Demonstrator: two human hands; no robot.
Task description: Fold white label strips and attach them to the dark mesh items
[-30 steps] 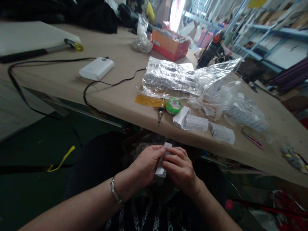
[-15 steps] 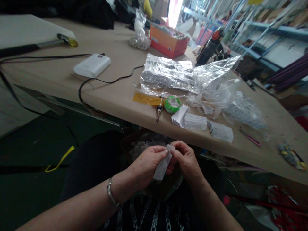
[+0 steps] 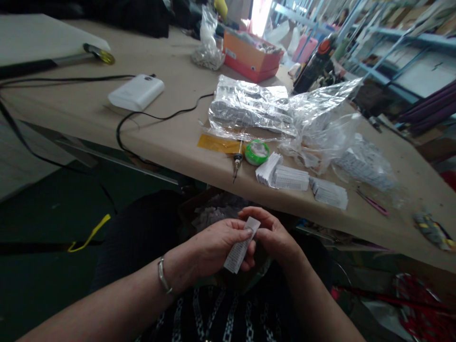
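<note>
My left hand (image 3: 226, 242) is closed on a narrow strip of printed white paper (image 3: 239, 249), with the thumb pressed on its upper part. The strip slants down to the left, and its short upper end stands free above the thumb. Beside that end is my right hand (image 3: 276, 237), loosely curved, its thumb by the strip's right edge and its forefinger reaching behind the top. The right thumb and forefinger are apart; its other fingertips are partly hidden. Below and behind both hands, a box (image 3: 188, 211) in the lap holds many small pale pieces (image 3: 210, 214).
On the table (image 3: 178, 137) lie stacks of printed strips (image 3: 290, 178), a green tape roll (image 3: 257, 152), a soldering-iron-like tool (image 3: 237, 164), clear plastic bags (image 3: 252, 107) and pink-handled tweezers (image 3: 372, 200). A white power bank (image 3: 136, 92) with a black cable sits left.
My right thumb and forefinger have come apart from their pinch on the strip's upper end. The left hand keeps hold of the strip, and more of its top shows.
</note>
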